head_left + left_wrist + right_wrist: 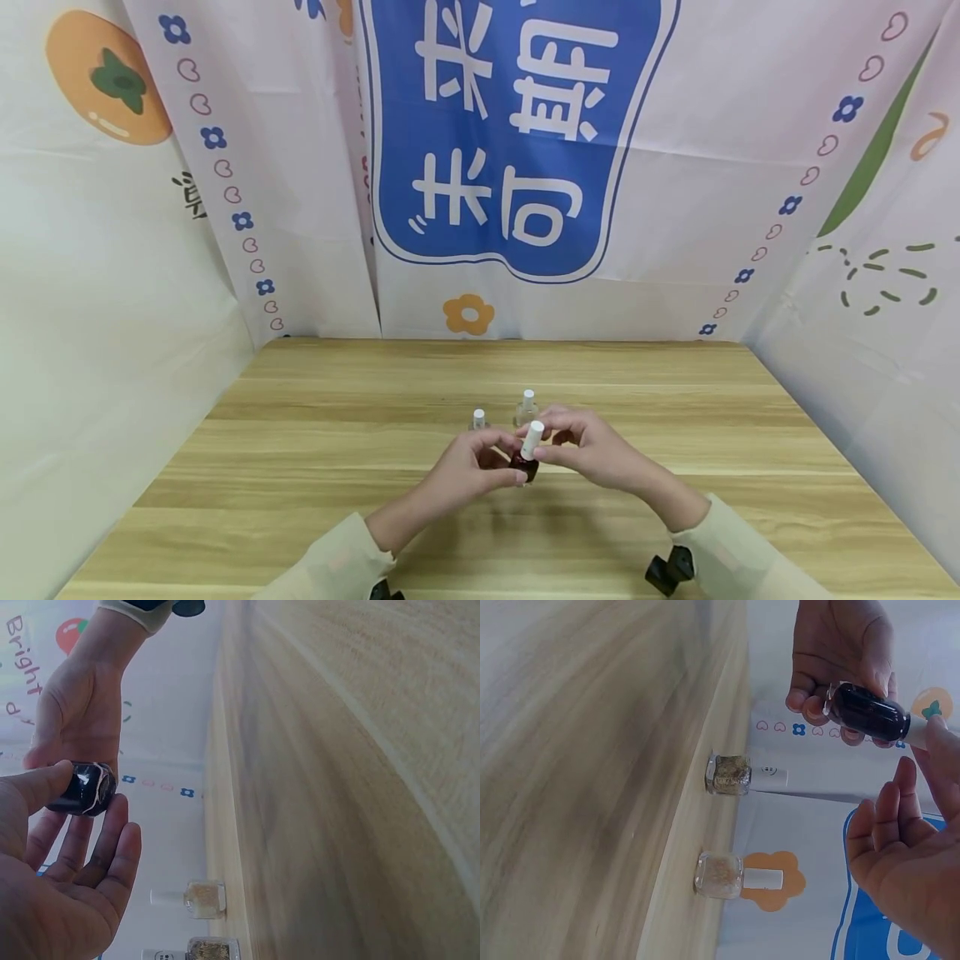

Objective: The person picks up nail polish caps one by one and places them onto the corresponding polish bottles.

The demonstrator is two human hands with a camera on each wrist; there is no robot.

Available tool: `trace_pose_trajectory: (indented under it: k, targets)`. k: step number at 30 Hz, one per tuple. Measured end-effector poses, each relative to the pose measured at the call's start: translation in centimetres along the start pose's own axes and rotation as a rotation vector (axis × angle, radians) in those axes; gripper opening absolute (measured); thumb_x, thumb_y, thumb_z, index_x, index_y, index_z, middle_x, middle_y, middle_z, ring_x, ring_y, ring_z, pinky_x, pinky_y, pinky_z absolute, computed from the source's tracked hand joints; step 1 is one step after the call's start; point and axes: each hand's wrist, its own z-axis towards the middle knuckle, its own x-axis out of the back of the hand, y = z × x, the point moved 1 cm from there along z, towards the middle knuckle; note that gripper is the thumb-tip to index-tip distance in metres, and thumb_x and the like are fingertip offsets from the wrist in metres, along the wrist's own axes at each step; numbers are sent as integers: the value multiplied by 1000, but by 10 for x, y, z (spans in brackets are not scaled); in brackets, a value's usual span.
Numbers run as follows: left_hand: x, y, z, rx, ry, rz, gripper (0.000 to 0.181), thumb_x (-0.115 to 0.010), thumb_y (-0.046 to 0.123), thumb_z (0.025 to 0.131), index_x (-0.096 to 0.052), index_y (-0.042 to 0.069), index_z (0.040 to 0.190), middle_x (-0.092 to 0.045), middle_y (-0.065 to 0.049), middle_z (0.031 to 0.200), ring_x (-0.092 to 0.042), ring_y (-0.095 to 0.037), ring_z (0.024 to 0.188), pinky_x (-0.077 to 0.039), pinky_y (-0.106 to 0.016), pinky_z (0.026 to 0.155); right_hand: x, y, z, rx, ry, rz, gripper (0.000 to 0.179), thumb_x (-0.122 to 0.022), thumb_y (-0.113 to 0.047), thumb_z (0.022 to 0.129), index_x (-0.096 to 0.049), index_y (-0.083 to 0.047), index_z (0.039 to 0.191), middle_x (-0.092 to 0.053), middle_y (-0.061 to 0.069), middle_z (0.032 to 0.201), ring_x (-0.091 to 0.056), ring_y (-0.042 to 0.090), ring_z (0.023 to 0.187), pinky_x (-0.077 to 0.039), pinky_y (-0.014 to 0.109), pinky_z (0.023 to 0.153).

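Observation:
A dark red nail polish bottle [524, 467] with a white cap [533, 439] is held up above the table, tilted. My left hand [471, 468] pinches its glass body between thumb and fingers. The thumb and a finger of my right hand [592, 447] pinch the white cap, while its other fingers are spread, seen in the right wrist view. The cap sits on the bottle. Behind the hands stand two more bottles with white caps: one with gold glitter [730, 775] and one with pale, clear-looking polish [720, 875].
The bottles stand on a wood-grain table [360, 400]. Printed white cloth [675, 208] hangs at the back and along both sides. A black wrist device [670, 571] sits at the right sleeve.

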Motion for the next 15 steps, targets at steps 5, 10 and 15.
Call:
trace_pose_trajectory:
  k: [5,10,15]
  targets:
    - [-2,-1,-1,7,-2,3,24,-75,1,82,-67,-2,104,-67,-10,102,-67,-21,84,-57,-28,73,-1,1,-2,19,0,17,19,-66,-9,92,-71,-6,110,-64,5,105,-57,19,93,-50,32,77]
    - [-2,-2,-1,-9,-1,-5,25,-74,0,82,-66,-2,106,-67,-11,103,-67,-21,84,-57,-29,73,-5,2,-2,2,42,2,18,-68,-11,90,-72,-6,107,-65,3,104,-57,19,93,-51,34,77]
    - [-3,-1,-2,-15,28,19,26,-75,1,82,-67,-1,106,-67,-12,104,-67,-21,83,-57,-29,71,-9,1,-1,-3,95,-15,12,-69,-12,90,-73,-7,100,-66,1,100,-57,18,89,-50,32,75]
